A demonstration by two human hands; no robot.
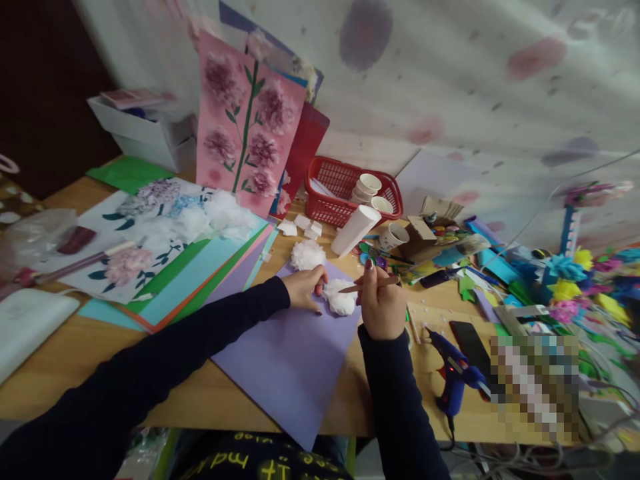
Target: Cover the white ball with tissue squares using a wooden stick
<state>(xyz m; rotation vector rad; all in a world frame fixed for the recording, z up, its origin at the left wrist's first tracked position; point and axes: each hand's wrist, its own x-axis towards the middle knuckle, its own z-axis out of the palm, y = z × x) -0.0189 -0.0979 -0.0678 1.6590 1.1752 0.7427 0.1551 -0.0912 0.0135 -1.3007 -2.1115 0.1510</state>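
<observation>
A purple sheet (290,357) lies on the table, with two white fluffy flowers near its far end. My right hand (383,303) pinches a thin brown stick (377,284), its pointed end over the nearer white flower (341,300). On that flower's left edge, my left hand (306,288) rests with its fingers curled; whether they grip any petals is too small to tell. The other white flower (308,255) sits just beyond my left hand, untouched.
To the right lie a blue glue gun (453,373) with its cord and a dark phone (470,343). Behind stand a white roll (356,230), a red basket (330,177) with paper cups and a pink flower picture (245,120). Coloured sheets (200,287) spread left.
</observation>
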